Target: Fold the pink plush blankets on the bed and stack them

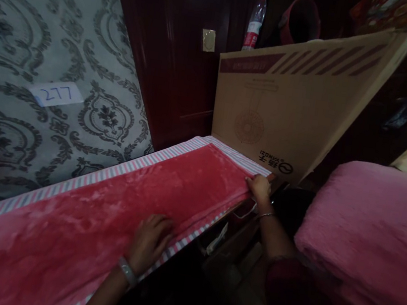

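A long red plush cloth (pixel 116 195) lies spread over a striped cloth (pixel 140 164) on a narrow table, running from the lower left toward the cardboard box. At its far right corner, my right hand (pixel 259 187) pinches the edge of the plush, with the thumb on top. My left hand (pixel 149 244) rests on the plush near its front edge, fingers apart and slightly bent, holding nothing that I can see. Bracelets show on both wrists. The undersides of both hands are hidden.
A large cardboard box (pixel 263 110) stands upright beyond the table's end, with a red-capped bottle (pixel 255 22) behind it. On the right sits a folded pink plush blanket (pixel 372 223). Patterned wallpaper (pixel 73 26) and a dark red door panel (pixel 175 56) border the table's far side.
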`<action>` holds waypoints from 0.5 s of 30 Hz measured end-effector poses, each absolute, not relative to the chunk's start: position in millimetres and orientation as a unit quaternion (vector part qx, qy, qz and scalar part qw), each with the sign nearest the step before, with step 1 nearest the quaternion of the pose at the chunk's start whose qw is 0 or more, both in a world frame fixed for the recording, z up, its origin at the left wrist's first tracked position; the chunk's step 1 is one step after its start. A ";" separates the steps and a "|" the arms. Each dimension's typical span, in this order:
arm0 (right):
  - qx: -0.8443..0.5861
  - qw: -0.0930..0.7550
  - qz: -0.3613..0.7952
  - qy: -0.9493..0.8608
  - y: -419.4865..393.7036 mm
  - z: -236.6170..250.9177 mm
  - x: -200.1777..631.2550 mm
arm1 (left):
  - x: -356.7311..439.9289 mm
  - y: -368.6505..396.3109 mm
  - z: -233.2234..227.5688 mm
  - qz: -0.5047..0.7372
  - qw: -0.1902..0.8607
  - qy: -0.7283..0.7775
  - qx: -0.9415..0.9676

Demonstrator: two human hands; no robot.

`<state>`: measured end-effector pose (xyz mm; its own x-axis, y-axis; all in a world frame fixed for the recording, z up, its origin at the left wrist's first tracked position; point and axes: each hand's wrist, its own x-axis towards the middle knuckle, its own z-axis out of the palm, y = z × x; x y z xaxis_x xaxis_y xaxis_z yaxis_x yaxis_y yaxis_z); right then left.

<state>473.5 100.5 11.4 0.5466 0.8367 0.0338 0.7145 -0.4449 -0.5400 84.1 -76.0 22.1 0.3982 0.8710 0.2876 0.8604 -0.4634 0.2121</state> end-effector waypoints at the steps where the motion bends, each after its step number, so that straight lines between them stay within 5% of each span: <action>1: -0.841 0.255 0.124 -0.461 99.2 13.8 473.6 | 74.9 -75.4 23.9 0.194 -0.013 0.549 0.813; 4: -0.835 0.267 0.134 -0.461 95.3 23.4 469.2 | 52.7 -76.7 21.8 0.139 -0.069 0.656 0.739; 9: -0.800 0.315 0.143 -0.491 96.6 55.0 435.4 | 45.0 -85.6 6.3 0.051 0.025 0.692 0.719; 15: -0.683 0.360 0.117 -0.624 78.7 105.3 325.9 | 26.3 -78.5 15.8 0.349 0.277 0.635 0.631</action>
